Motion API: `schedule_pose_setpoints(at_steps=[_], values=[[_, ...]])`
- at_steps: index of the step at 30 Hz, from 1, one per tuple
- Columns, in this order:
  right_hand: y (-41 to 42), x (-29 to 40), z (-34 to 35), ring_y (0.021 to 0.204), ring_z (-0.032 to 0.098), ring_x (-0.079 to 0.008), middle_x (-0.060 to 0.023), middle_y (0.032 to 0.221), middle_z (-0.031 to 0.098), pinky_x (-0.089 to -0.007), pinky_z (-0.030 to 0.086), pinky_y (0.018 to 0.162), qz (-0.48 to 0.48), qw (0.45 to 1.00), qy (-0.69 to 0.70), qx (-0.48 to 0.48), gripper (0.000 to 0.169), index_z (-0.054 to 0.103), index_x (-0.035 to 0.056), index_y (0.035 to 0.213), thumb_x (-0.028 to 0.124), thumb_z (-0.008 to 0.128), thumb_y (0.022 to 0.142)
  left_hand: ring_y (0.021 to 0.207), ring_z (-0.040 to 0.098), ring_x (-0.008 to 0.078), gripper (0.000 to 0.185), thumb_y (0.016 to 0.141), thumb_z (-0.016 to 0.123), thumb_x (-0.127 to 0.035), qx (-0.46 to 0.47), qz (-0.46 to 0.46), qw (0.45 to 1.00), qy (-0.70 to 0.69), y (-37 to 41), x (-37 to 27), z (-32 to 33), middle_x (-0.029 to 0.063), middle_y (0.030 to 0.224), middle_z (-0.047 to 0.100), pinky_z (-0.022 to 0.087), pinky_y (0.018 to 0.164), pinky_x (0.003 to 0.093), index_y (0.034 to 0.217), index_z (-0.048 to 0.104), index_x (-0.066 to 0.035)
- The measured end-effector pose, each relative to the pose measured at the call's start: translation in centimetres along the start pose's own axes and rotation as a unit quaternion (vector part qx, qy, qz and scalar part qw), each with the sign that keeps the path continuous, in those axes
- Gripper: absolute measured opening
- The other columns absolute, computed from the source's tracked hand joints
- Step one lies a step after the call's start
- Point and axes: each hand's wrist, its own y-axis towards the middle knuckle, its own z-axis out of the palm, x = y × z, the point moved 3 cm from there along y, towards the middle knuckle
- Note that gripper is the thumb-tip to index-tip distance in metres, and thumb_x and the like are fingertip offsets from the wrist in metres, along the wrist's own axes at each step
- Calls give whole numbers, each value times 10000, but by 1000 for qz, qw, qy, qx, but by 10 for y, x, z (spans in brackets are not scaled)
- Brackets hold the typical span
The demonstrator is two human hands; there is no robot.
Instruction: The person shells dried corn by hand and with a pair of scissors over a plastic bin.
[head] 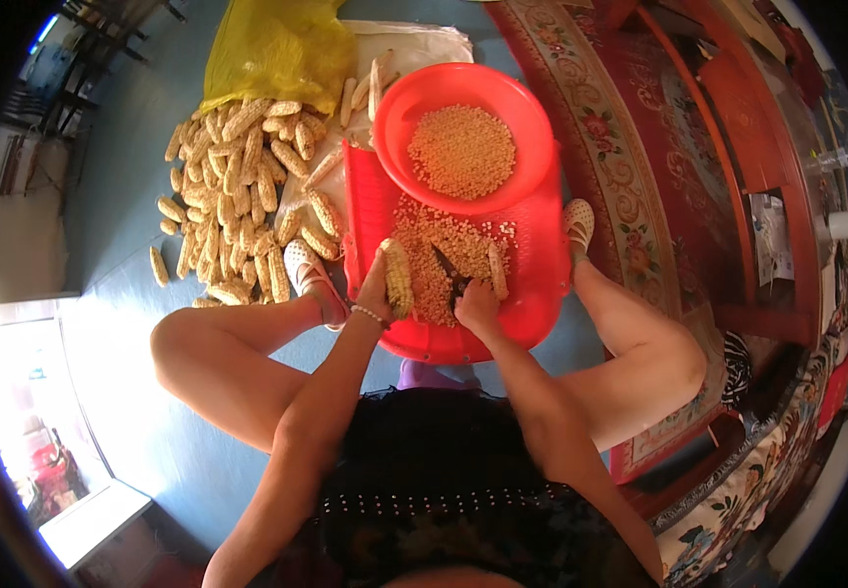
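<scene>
My left hand (374, 295) grips an ear of dried corn (397, 273) upright over the left part of a red plastic scoop-shaped tray (538, 287). In my right hand (477, 305) is a dark pointed tool (447, 266), apparently a pair of scissors, its tip pointing up and left, apart from the ear. Loose corn kernels (424, 228) cover the tray's floor beneath both hands. Just beyond my right hand lies a bare corncob (497, 270). A round red plastic basin (387, 140), holding a heap of kernels (464, 151), rests on the tray's far end.
Several unshelled ears (229, 198) are piled on the blue floor (130, 184), left, spilling from a yellow woven sack (277, 51). Stripped cobs (375, 88) lie on a white sheet (424, 38). A patterned carpet (615, 140) and reddish wooden table (799, 220) stand right.
</scene>
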Motion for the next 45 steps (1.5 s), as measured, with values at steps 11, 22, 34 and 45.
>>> schedule_pose_setpoints(at_steps=[11,22,34,45], values=[[-5,2,19,840,565,-414,-253,906,552,-461,483,671,-23,989,94,112,633,293,37,1327,10,546,747,654,576,234,371,913,416,-442,-51,-12,996,-66,39,36,-51,73,791,599,495,531,370,961,569,-108],[-34,6,-96,568,509,-86,-39,762,556,-210,413,486,81,815,486,305,484,443,49,1276,-32,522,805,573,568,233,299,878,517,-415,-161,-56,985,-30,58,52,-58,63,695,576,510,510,405,875,558,-119],[-85,50,-178,908,607,-317,-213,979,616,-336,457,788,-42,934,212,284,389,512,14,1190,102,570,816,479,548,291,417,831,475,-563,-130,-41,984,-118,85,66,-90,75,619,564,484,425,464,800,575,-159],[-89,58,-156,879,594,-388,-254,917,606,-414,465,760,-37,946,176,269,356,531,13,1153,128,553,817,486,545,276,427,801,507,-603,-136,-13,984,-114,83,71,-81,64,658,577,470,400,442,862,593,-189]])
